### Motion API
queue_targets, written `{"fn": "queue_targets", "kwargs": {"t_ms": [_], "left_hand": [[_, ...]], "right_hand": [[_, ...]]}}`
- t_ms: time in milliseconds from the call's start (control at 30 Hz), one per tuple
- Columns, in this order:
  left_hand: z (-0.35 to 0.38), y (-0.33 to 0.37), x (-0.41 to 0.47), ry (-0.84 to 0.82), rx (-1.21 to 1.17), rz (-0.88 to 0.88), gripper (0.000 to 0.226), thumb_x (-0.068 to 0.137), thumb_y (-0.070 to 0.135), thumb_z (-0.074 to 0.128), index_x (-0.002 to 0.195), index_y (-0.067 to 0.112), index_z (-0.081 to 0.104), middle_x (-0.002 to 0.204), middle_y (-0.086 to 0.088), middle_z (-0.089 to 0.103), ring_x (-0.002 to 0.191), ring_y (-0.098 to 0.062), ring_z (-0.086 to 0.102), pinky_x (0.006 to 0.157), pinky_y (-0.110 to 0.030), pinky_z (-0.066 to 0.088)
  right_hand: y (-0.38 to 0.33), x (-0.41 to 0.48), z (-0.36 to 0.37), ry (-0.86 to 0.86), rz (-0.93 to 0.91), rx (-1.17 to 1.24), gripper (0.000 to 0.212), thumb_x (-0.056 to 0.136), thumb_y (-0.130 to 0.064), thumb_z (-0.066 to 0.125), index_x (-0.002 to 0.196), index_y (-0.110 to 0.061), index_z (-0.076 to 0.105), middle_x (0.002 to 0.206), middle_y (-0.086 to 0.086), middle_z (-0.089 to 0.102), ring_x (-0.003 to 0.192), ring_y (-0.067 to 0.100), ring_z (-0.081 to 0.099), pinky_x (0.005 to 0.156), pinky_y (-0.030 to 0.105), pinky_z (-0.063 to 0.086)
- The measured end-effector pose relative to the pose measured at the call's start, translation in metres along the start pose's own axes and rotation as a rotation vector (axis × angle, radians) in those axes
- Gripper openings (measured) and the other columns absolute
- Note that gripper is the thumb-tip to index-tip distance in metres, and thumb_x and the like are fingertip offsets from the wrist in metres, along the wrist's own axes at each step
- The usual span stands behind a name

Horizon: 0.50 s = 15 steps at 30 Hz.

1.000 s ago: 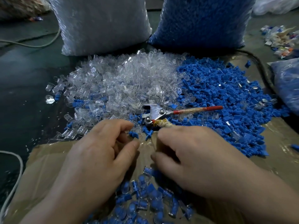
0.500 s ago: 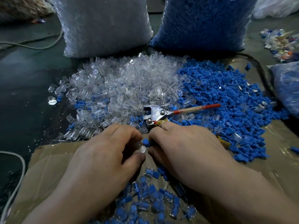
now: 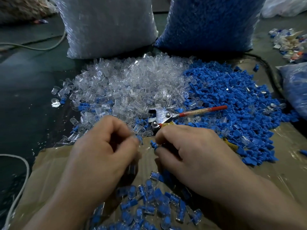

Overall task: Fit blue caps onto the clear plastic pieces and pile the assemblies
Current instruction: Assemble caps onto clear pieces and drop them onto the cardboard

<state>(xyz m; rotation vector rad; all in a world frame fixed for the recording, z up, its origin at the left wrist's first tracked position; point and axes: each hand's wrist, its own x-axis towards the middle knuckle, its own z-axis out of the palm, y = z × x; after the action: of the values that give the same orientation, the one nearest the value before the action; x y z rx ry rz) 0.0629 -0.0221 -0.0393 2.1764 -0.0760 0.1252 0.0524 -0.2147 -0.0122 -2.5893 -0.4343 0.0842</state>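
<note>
On the cardboard (image 3: 49, 176), few assemblies (image 3: 149, 208) lie at 6 o'clock; clear pieces (image 3: 126, 83) heap at 12. Your right hand (image 3: 196, 156) pinches a blue cap (image 3: 153, 145); your left hand (image 3: 99, 153) curls, hold unclear.

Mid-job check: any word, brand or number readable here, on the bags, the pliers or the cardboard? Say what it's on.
None can be read.
The clear bag, blue bag, pliers and cardboard show no print.
The scraps at far right are too small and blurred to tell.

Cardboard (image 3: 48, 176) on dark floor (image 3: 25, 100) bears clear pieces (image 3: 132, 83), blue caps (image 3: 232, 100).
</note>
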Motion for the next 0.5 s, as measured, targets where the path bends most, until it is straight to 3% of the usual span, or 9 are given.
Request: {"fn": "queue_targets", "kwargs": {"t_ms": [67, 133, 200, 267, 333, 500], "left_hand": [[-0.003, -0.002, 0.004, 0.053, -0.258, -0.068, 0.026, 0.069, 0.053, 0.069, 0.087, 0.035, 0.065, 0.067, 0.002, 0.068, 0.051, -0.014, 0.065, 0.044, -0.034, 0.056], [-0.005, -0.006, 0.008, 0.052, -0.409, -0.067, 0.026, 0.069, 0.047, 0.066, 0.092, 0.037, 0.07, 0.068, -0.001, 0.067, 0.052, -0.017, 0.06, 0.045, -0.031, 0.05], [-0.006, -0.006, 0.009, -0.032, -0.496, -0.068, 0.029, 0.072, 0.043, 0.063, 0.098, 0.037, 0.073, 0.071, 0.0, 0.067, 0.056, -0.013, 0.06, 0.046, -0.026, 0.046], [-0.004, -0.004, 0.008, -0.153, -0.568, -0.102, 0.033, 0.071, 0.041, 0.063, 0.101, 0.034, 0.075, 0.072, 0.002, 0.067, 0.058, -0.01, 0.06, 0.047, -0.021, 0.046], [-0.001, 0.0, 0.006, -0.213, -0.634, -0.138, 0.029, 0.071, 0.032, 0.069, 0.099, 0.03, 0.077, 0.072, 0.001, 0.066, 0.057, -0.011, 0.059, 0.046, -0.021, 0.045], [0.001, 0.005, 0.002, -0.309, -0.629, -0.159, 0.025, 0.074, 0.032, 0.073, 0.098, 0.029, 0.076, 0.068, -0.005, 0.066, 0.057, -0.014, 0.062, 0.052, -0.028, 0.053]], "right_hand": [[-0.002, -0.001, -0.001, -0.024, 0.062, 0.197, 0.023, 0.081, -0.056, 0.043, 0.095, -0.039, 0.053, 0.085, -0.016, 0.064, 0.076, -0.001, 0.061, 0.064, 0.024, 0.054], [0.002, -0.001, -0.002, -0.016, 0.129, 0.416, 0.02, 0.078, -0.052, 0.052, 0.094, -0.043, 0.057, 0.089, -0.028, 0.064, 0.073, -0.009, 0.064, 0.059, 0.018, 0.057], [0.008, 0.001, -0.004, 0.075, 0.163, 0.57, 0.019, 0.075, -0.048, 0.06, 0.093, -0.042, 0.061, 0.087, -0.026, 0.065, 0.07, -0.009, 0.064, 0.055, 0.011, 0.053], [0.012, 0.003, -0.005, 0.142, 0.181, 0.729, 0.012, 0.08, -0.039, 0.069, 0.09, -0.036, 0.064, 0.072, -0.013, 0.065, 0.059, 0.0, 0.061, 0.051, 0.016, 0.049], [0.013, 0.003, -0.005, 0.142, 0.161, 0.829, 0.008, 0.083, -0.029, 0.073, 0.088, -0.031, 0.066, 0.063, -0.01, 0.062, 0.056, 0.004, 0.058, 0.053, 0.02, 0.045], [0.006, -0.001, -0.002, 0.028, 0.08, 0.891, 0.012, 0.081, -0.029, 0.068, 0.093, -0.031, 0.072, 0.071, -0.003, 0.069, 0.06, 0.014, 0.065, 0.055, 0.027, 0.056]]}}
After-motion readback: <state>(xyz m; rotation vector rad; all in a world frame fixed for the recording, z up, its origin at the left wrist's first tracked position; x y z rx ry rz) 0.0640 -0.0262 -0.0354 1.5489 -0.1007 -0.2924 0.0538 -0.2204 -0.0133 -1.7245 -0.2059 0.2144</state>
